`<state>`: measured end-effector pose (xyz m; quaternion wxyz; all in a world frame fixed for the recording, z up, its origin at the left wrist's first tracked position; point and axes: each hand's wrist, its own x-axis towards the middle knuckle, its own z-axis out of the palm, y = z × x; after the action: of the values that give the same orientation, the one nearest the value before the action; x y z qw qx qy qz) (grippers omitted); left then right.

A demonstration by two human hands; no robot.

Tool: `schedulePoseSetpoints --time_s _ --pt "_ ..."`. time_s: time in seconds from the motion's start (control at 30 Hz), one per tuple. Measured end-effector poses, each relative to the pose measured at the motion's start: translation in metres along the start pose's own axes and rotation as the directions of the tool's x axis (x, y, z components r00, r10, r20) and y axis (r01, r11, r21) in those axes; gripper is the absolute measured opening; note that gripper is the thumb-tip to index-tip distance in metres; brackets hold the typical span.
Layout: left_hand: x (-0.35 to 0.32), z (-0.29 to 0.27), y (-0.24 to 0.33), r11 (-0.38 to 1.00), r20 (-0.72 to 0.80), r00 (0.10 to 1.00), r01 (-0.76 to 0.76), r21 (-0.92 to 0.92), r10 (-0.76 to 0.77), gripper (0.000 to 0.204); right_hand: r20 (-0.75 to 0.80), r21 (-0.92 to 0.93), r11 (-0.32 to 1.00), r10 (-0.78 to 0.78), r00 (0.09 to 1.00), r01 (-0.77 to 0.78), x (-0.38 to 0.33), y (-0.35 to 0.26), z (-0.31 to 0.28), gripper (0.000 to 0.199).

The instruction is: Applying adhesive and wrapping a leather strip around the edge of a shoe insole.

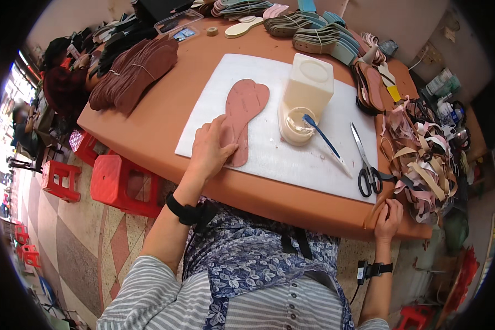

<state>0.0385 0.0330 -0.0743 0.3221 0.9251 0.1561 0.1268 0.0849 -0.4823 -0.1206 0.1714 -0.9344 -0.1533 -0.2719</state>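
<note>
Two pink shoe insoles lie overlapping on a white foam sheet. My left hand is closed on the left edge of the nearer part, fingers and thumb bent over it. At the table's front right edge, my right hand is curled round a thin brown strap; part of the strap is hidden by the fingers. A cream plastic container stands right of the insoles, with a round cup of pale paste at its front. A blue-and-white brush leans out of the cup.
Black-handled scissors lie on the sheet's right side, beside a heap of straps. Bundled brown soles sit at the left, bundled grey soles at the back. Red stools stand left of the table; another person sits beyond.
</note>
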Motion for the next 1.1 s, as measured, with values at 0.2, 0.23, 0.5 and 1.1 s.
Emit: schedulePoseSetpoints --time_s 0.2,0.23,0.5,1.1 --pt "0.006 -0.002 0.005 0.981 0.025 0.992 0.127 -0.143 -0.125 0.081 -0.01 0.003 1.0 0.028 1.0 -0.028 0.0 -0.005 -0.001 0.018" --pt "0.006 0.0 0.003 0.972 0.043 0.989 0.149 -0.183 -0.144 0.081 -0.011 0.003 1.0 0.025 1.0 -0.025 0.0 -0.005 -0.001 0.018" --pt "-0.009 0.0 -0.023 0.491 0.062 0.973 0.167 -0.855 -0.223 0.04 -0.009 -0.006 1.0 0.015 1.0 -0.015 0.0 -0.003 -0.002 0.018" --pt "-0.054 -0.005 -0.017 -0.07 0.419 0.899 0.413 -0.908 -0.125 0.033 0.04 0.013 0.999 0.052 0.998 -0.053 -0.004 0.005 0.0 0.019"
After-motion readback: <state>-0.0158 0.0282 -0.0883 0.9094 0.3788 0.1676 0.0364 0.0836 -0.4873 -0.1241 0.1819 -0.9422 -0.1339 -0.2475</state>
